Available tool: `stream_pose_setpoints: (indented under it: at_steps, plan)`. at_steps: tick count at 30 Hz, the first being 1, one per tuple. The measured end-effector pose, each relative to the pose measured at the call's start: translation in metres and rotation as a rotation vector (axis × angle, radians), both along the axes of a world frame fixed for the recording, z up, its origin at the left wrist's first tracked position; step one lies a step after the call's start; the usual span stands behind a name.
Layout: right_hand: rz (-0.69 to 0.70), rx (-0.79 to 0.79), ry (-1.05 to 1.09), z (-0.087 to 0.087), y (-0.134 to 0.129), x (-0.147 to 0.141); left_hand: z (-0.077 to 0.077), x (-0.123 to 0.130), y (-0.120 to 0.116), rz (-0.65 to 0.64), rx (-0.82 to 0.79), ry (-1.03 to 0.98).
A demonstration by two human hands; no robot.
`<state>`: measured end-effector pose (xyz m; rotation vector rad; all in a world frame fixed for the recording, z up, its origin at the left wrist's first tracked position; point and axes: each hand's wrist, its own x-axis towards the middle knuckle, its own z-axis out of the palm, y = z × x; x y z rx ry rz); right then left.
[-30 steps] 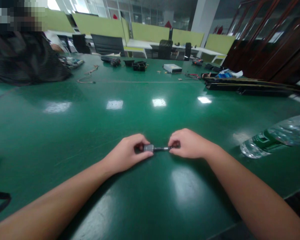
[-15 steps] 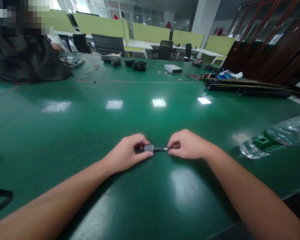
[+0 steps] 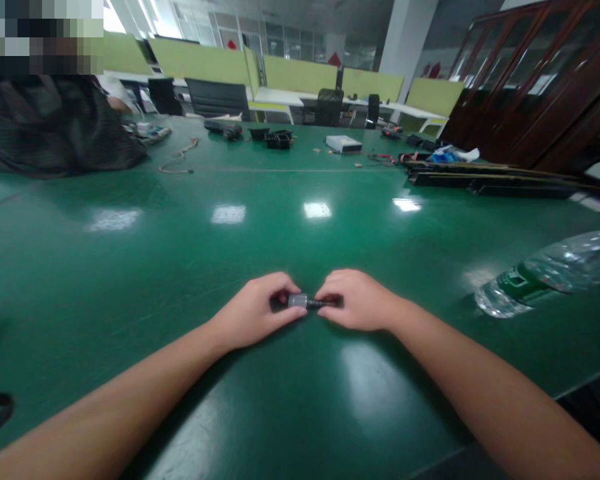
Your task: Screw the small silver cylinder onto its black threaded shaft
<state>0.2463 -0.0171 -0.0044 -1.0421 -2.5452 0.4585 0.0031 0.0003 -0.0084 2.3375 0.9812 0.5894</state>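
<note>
Between thumb and fingers, my left hand (image 3: 260, 310) grips a small tool with a grey cylindrical body (image 3: 298, 301) and a thin dark shaft (image 3: 314, 303) that points right. Its exact kind is too small to tell. My right hand (image 3: 357, 300) is closed around the shaft, its fingertips just right of the cylinder. Those fingers cover most of the shaft, and the left end of the tool is partly hidden in my left hand. Both hands are low over the green table (image 3: 270, 243), near its front.
A clear plastic bottle (image 3: 535, 283) with a green label lies at right. Dark strips (image 3: 490, 181), a silver box (image 3: 343, 144), black parts (image 3: 279, 139) and a cable (image 3: 177, 160) lie farther back. A dark bag (image 3: 65, 130) stands at far left, a person behind it.
My right hand has slid left along the shaft to beside the cylinder, covering more of the shaft. The left hand keeps its grip in nearly the same place. The view has tilted slightly.
</note>
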Motion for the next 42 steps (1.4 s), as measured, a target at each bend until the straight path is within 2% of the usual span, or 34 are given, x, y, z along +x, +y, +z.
stream_pose_setpoints:
  at_steps: [9,21,36,42]
  plan:
    - [0.033,0.026,0.084,-0.006,-0.001,-0.006,0.001,0.0,-0.001,0.001,-0.013,-0.012]
    - [-0.092,0.01,0.08,-0.006,-0.004,-0.011,0.002,0.0,0.0,0.008,-0.003,0.008]
    - [-0.024,0.02,0.077,-0.008,-0.001,-0.011,0.0,-0.002,0.001,-0.036,0.012,-0.062]
    - [-0.014,0.034,0.077,-0.008,0.0,-0.013,0.002,-0.003,-0.001,-0.018,0.006,-0.03]
